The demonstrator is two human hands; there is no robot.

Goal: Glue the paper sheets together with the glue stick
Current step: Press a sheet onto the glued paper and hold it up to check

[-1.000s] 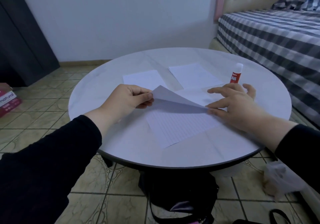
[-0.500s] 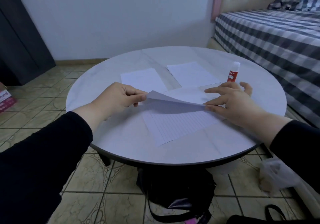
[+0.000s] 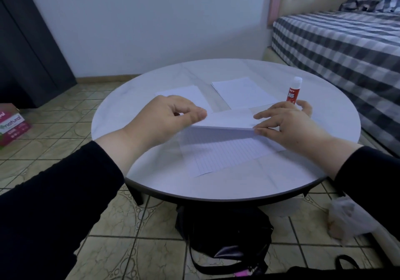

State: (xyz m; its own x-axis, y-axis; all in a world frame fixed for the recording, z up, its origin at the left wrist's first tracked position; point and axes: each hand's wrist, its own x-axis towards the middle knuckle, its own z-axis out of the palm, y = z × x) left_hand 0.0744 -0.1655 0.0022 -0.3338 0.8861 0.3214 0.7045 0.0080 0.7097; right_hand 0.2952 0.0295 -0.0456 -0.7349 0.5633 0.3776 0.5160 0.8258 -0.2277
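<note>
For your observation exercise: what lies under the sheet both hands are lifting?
Under the lifted sheet, held by the left hand and right hand, a lined sheet lies flat on the table. Its far part is covered.

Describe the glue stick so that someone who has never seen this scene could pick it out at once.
On the round white table, look to the far right side, toward the checked bed. The glue stick stands upright there, just beyond the right hand. It is the only red thing on the table, white-capped, while everything around it is flat white paper.
</note>
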